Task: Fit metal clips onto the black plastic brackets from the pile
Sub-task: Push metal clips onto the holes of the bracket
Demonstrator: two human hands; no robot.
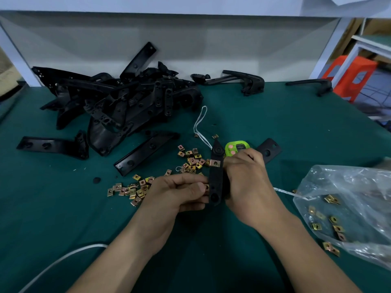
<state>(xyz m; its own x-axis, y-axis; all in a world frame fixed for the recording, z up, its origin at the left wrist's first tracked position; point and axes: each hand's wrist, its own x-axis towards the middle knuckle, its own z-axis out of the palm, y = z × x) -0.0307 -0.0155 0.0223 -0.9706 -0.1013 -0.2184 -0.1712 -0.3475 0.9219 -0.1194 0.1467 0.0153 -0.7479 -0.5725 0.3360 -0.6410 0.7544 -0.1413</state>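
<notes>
Mat (pixel 296 134); bracket (pixel 215 178) partly behind R hand (pixel 245 178)

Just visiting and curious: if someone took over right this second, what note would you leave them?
Right hand grips a bracket.
Left hand pinches a clip against the bracket's near end.
Done: one fitted clip sits higher on that bracket.
Loose clips lie on the table, with more in the bag at right.
Left: seat this clip, then work through the pile.
</notes>
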